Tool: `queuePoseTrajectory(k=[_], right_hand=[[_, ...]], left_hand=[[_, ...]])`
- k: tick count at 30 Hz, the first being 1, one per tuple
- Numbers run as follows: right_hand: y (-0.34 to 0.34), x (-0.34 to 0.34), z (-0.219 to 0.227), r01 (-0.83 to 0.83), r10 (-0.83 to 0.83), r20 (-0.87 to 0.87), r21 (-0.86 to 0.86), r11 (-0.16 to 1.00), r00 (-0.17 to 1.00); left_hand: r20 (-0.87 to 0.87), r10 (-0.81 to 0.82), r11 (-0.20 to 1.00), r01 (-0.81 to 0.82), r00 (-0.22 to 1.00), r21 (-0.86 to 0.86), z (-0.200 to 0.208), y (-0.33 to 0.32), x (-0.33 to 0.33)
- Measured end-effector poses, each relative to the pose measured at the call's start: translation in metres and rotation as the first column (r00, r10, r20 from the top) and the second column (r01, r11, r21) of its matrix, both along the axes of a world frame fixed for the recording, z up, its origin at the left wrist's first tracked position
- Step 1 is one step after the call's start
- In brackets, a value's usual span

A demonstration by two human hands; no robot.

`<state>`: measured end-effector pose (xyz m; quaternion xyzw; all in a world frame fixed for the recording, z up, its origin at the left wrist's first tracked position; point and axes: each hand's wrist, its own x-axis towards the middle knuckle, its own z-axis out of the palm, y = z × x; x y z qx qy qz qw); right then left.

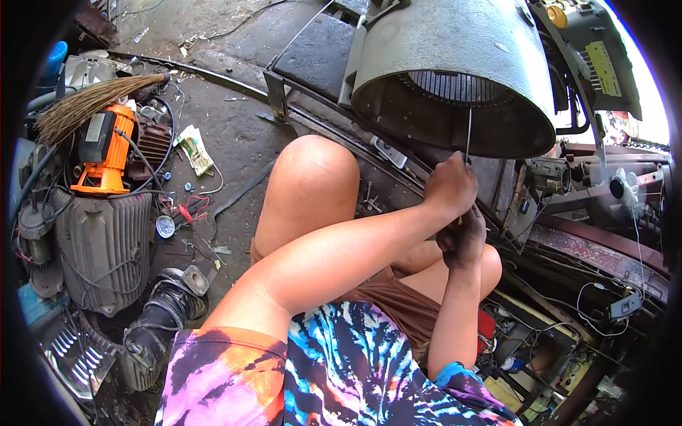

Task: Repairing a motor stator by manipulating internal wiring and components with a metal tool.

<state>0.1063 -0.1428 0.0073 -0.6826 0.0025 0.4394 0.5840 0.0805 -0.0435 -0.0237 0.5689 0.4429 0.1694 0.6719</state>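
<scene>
A large grey cylindrical motor housing (455, 50) lies on its side at the upper right, its round mouth facing me. Inside, a ring of slotted metal, the stator core (462, 85), is visible. My left hand (452, 184) is closed around a thin metal rod (469, 131), whose upper part reaches up across the housing's mouth toward the slots. Directly below it, my right hand (463, 238), blackened with grime, is curled with its fingers bent. Whatever it grips is mostly hidden, and the rod's lower end does not show.
To the left stand an orange and black motor (106, 149), a grey finned motor casing (105, 248) and a straw broom (99, 103). A pressure gauge (165, 226) and a crumpled packet (194, 150) lie on the dirty floor. Metal frames and a power socket (625, 305) are at right.
</scene>
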Motion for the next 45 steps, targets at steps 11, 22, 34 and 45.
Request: queuePoseTrajectory(k=[11,22,34,45], right_hand=[[-0.005,-0.005,-0.012,-0.034,0.034,-0.01,0.059,0.998,0.999],[-0.013,0.012,-0.029,-0.036,0.015,0.151,0.139,0.99,0.988],[-0.025,0.07,-0.001,-0.287,0.387,0.523,-0.265,0.921,0.76],[-0.027,0.119,-0.035,-0.35,0.496,0.747,-0.366,0.862,0.442]], left_hand=[[0.027,-0.012,0.998,0.01,1.0,0.069,-0.016,0.005,-0.009],[0.177,-0.067,0.996,0.076,0.982,-0.046,-0.028,0.005,0.008],[0.068,0.046,0.993,-0.053,0.997,0.108,-0.014,-0.015,0.047],[0.003,0.049,0.999,-0.049,0.999,-0.015,-0.022,-0.013,0.068]])
